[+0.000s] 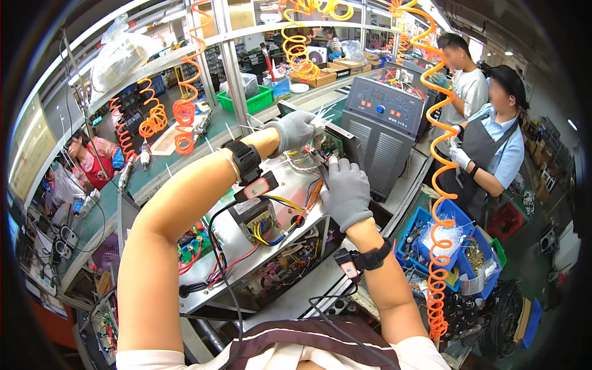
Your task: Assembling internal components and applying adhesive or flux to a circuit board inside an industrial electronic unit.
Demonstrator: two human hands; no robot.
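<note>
My left hand [295, 132], in a grey glove, is closed around a bunch of thin white cable ties [323, 115] whose ends fan out past the fingers. Just below and to the right, my gloved right hand [346, 192] is closed, fingers curled toward the wiring; a dark, narrow object shows beside its fingertips, too small to name. Both hands are over the far end of an open metal machine chassis [280, 191]. On it sit a transformer [254, 217] with yellow and blue wires, and a green circuit board [333, 145] near the hands.
A finished-looking grey machine [380, 132] stands beyond my right hand. Orange coiled hoses [439, 185] hang down on the right. Blue bins [453, 213] of small parts lie below them. Two people stand at the right; another person sits at the left. A green crate [254, 102] is farther back.
</note>
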